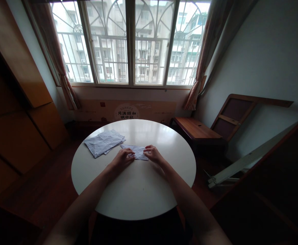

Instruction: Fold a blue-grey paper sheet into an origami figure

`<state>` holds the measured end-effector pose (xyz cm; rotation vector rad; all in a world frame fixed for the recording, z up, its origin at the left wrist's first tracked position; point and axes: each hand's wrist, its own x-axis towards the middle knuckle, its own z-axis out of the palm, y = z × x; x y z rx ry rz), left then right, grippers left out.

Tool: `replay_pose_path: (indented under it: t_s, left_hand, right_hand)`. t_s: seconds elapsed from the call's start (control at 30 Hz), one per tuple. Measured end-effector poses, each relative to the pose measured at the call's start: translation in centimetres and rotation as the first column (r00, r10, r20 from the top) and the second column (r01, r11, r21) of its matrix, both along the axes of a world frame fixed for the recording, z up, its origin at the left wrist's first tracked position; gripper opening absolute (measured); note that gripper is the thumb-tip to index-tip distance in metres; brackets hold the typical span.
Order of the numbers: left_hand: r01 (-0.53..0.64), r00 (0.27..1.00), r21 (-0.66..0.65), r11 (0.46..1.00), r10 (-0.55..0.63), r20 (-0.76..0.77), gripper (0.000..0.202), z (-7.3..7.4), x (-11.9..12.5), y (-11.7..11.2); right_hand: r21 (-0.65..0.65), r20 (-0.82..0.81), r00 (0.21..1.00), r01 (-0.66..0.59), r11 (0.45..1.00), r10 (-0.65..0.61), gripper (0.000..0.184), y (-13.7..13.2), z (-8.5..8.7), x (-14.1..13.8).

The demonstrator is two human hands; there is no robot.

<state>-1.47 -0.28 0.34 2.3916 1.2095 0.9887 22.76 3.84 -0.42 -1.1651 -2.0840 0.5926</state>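
A folded, creased sheet of paper [139,153] lies near the middle of the round white table [136,190]. My left hand [125,157] is at its left side, the fingers curled and gripping the near-left part. At the right edge, my right hand [152,153] pinches the paper between thumb and fingers. The sheet's left corner pokes out beyond my left hand, and parts of both side edges are hidden under my fingers. To the left, a loose stack of creased papers [103,141] rests on the table, its sheets overlapping unevenly.
Beyond the table, a printed cardboard panel [149,109] stands below the barred window [149,51]. A low wooden bench [197,128] is at the right, with a leaning wooden frame [232,112] behind it. Orange-brown cabinets [16,136] line the left side.
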Motion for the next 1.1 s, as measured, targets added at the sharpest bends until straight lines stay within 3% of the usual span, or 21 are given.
replay_pose_path:
  t_s: [0.23, 0.53, 0.87, 1.1]
  left_hand:
    - [-0.074, 0.993, 0.044, 0.996, 0.078, -0.094, 0.026, -0.1, 0.1, -0.1]
    - [-0.012, 0.996, 0.062, 0.998, 0.017, -0.082, 0.016, -0.3, 0.0, 0.2]
    - [0.012, 1.0, 0.038, 0.999, -0.012, -0.016, 0.017, -0.5, 0.0, 0.4]
    - [0.02, 1.0, 0.029, 0.999, -0.02, 0.014, 0.016, -0.4, 0.1, -0.2]
  right_hand:
    - [0.0, 0.005, 0.988, -0.155, 0.988, 0.155, 0.039, -0.6, -0.1, -0.1]
    - [-0.012, 0.095, 0.981, -0.168, 0.986, 0.168, 0.047, -1.2, 0.9, 0.0]
    - [-0.006, 0.135, 0.977, -0.167, 0.986, 0.166, 0.037, -0.3, 0.0, -0.2]
    - [0.053, 0.101, 0.992, -0.085, 0.995, 0.079, 0.031, -0.2, -0.1, -0.2]
